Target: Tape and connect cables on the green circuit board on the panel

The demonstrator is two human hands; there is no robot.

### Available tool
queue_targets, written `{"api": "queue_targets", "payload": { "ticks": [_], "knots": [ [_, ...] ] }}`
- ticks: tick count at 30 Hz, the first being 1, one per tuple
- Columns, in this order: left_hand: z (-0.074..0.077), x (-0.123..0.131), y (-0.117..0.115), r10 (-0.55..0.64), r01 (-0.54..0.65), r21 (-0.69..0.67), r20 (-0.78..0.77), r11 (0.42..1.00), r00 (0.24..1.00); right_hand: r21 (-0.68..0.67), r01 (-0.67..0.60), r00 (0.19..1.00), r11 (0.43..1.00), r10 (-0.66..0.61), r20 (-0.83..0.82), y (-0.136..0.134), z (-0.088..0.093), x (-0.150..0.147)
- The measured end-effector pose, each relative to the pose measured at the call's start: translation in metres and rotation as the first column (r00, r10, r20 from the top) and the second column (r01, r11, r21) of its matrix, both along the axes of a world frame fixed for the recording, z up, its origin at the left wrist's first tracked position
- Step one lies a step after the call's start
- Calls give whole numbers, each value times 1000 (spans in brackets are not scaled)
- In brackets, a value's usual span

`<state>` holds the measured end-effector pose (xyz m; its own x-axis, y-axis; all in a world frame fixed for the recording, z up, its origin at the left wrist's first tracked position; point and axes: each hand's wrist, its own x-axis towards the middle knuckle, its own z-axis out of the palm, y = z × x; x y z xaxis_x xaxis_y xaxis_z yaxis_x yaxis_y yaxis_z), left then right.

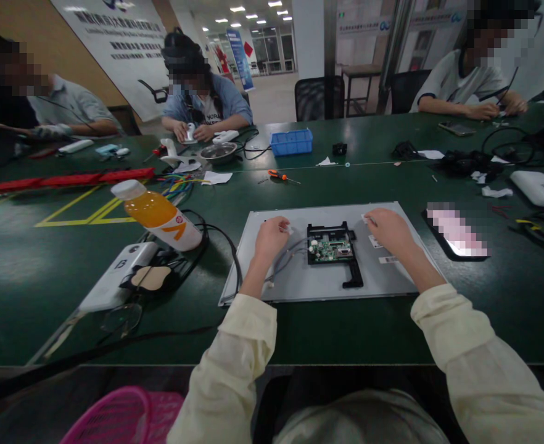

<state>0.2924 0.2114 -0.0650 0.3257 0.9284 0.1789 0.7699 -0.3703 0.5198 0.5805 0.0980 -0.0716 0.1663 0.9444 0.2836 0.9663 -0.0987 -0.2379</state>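
A thin pale grey panel [300, 287] lies flat on the table in front of me. On its middle rests a black plastic bracket [353, 271] carrying a green circuit board [330, 248]. Grey cables [287, 262] run from the board's left side toward the panel's lower left. My left hand [271, 239] is over the panel's left part, fingers closed together; a small whitish bit shows at the fingertips, too small to name. My right hand [390, 231] is above the panel's right part, pinching a small white piece [365, 218]. White labels [387, 259] are stuck below it.
A tilted orange drink bottle [161, 216], a white power bank [119, 274] and black cables stand to the left. A phone [454, 231] lies right. Farther off are a screwdriver [279, 176] and a blue basket [291, 142]. Several people sit across the table.
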Motion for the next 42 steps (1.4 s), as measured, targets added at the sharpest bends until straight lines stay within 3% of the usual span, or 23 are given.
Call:
{"api": "queue_targets", "payload": {
  "ticks": [8, 23, 30, 42],
  "knots": [
    [-1, 0, 2, -32, 32, -9, 55, 999, 998, -10, -22, 998, 1000, 22, -55, 4, -5, 7],
    [1, 4, -4, -33, 33, 30, -7, 999, 999, -6, -116, 991, 993, 116, -59, 5, -7, 10],
    [-1, 8, -7, -58, 65, 97, -73, 993, 996, -23, -80, 997, 997, 80, 4, 6, -12, 11],
    [3, 8, -8, -5, 22, 115, -140, 993, 990, -4, -22, 996, 1000, 22, 87, 5, -8, 6]
  ]
}}
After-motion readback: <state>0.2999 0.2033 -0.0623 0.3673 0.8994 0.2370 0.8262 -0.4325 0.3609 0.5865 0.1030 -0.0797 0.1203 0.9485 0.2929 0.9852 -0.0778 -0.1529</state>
